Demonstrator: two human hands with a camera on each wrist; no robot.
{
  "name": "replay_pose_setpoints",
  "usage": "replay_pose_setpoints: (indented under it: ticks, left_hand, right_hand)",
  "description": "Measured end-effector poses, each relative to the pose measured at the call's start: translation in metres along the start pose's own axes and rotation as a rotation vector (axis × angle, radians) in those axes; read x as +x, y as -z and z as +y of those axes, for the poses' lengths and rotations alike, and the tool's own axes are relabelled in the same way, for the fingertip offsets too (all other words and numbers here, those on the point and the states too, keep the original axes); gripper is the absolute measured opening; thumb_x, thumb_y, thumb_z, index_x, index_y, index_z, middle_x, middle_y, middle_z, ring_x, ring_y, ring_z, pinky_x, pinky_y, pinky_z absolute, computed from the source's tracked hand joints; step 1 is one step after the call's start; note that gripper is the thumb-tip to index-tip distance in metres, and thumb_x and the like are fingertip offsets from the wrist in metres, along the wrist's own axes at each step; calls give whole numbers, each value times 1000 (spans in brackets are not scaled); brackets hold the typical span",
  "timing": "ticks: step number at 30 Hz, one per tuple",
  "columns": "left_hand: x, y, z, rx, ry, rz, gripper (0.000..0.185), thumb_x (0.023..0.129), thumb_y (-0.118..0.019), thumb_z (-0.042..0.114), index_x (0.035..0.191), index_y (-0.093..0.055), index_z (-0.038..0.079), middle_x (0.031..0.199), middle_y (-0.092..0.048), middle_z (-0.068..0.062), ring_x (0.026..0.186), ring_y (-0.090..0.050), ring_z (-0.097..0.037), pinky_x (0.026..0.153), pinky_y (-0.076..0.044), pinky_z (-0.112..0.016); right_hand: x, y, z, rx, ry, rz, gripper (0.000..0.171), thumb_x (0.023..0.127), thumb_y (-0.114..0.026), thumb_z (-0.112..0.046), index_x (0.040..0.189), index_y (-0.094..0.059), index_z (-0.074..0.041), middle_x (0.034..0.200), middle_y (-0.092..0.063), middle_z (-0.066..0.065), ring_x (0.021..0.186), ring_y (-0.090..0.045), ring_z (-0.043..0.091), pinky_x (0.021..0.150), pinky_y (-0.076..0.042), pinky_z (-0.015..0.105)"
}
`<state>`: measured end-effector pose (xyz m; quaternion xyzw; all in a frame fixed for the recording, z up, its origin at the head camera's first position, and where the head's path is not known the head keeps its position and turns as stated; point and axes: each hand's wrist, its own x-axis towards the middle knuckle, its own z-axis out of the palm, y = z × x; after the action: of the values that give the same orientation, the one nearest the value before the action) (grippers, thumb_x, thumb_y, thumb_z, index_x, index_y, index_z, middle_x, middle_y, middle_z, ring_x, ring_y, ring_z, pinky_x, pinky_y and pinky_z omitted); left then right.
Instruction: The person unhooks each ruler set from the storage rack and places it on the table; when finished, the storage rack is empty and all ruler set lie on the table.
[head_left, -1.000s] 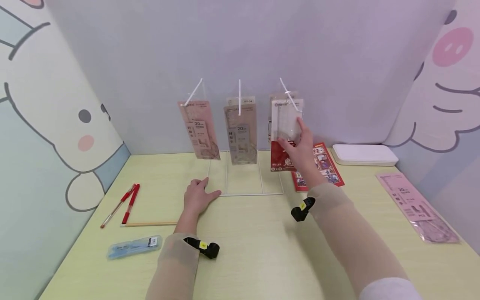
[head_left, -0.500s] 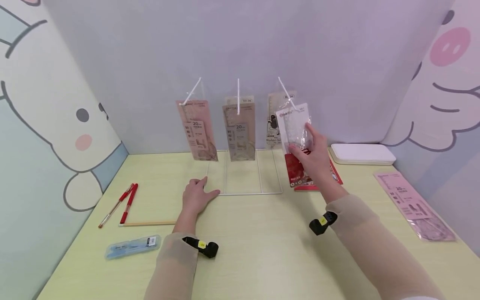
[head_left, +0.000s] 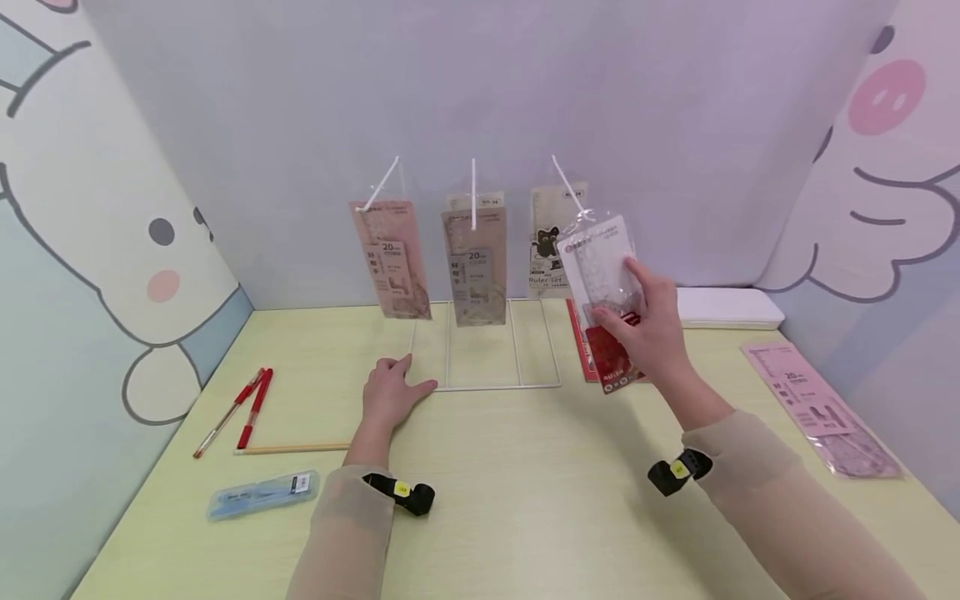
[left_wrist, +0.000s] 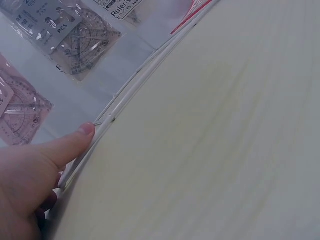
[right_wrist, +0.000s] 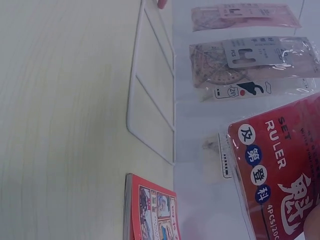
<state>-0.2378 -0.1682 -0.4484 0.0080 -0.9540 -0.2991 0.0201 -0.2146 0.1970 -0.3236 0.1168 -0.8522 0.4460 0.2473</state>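
Note:
My right hand (head_left: 654, 329) pinches a red-and-white ruler set packet (head_left: 602, 265) between thumb and fingers. The packet tilts, and its clear top overlaps the tip of the right-hand white hook (head_left: 567, 185). Close up in the right wrist view, its red lower part reads "RULER". Behind it hangs a ruler set with a black cat (head_left: 550, 242). My left hand (head_left: 390, 396) grips the front left corner of the white wire rack (head_left: 498, 387), thumb along the wire in the left wrist view. A pink ruler set (head_left: 390, 262) and a grey one (head_left: 475, 275) hang on the other hooks.
Behind my right hand lies a red booklet (head_left: 582, 346), beside a white case (head_left: 731, 308). A pink ruler set packet (head_left: 817, 404) lies at the right. At the left are red pens (head_left: 255, 408), a pencil (head_left: 296, 448) and a blue clear case (head_left: 262, 496).
My right hand has drawn the red-and-white packet forward, down and to the right, tilting it. The cat ruler set behind has come into sight. My left hand keeps its place on the rack.

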Motion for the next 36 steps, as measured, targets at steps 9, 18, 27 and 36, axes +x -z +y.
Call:
replay_pose_setpoints:
  ticks: [9,18,27,36]
  left_hand:
    - [0,2,-2,-2,1,-12,78,84,-65,48,143,-38,6,132,-39,-23,118,-39,-40,95,-33,-52]
    - [-2,4,1,-19,5,-11,78,83,-66,47,143,-38,5,132,-39,-23,118,-39,-40,95,-33,-52]
    - [1,1,2,-3,-4,-9,78,84,-66,48,143,-38,5,132,-38,-24,118,-38,-41,95,-33,-53]
    - [-1,1,2,-15,-13,13,81,82,-65,52,142,-40,4,130,-40,-23,116,-39,-40,94,-33,-52]
  right_hand:
    - [-6,11,-6,38,46,21,81,80,-75,-8,147,-30,-10,129,-29,16,104,-42,15,73,-43,10]
    - [-15,32,19,-8,-64,53,79,84,-71,-18,148,-26,-19,127,-30,12,99,-41,16,74,-47,16]
    - [-30,76,98,-232,-321,-39,86,85,-61,-51,152,-16,-19,143,-22,29,123,-30,46,92,-32,66]
    - [-53,110,156,-419,-471,-146,94,84,-52,-63,151,-11,-10,145,-13,35,127,-17,53,88,-30,71]
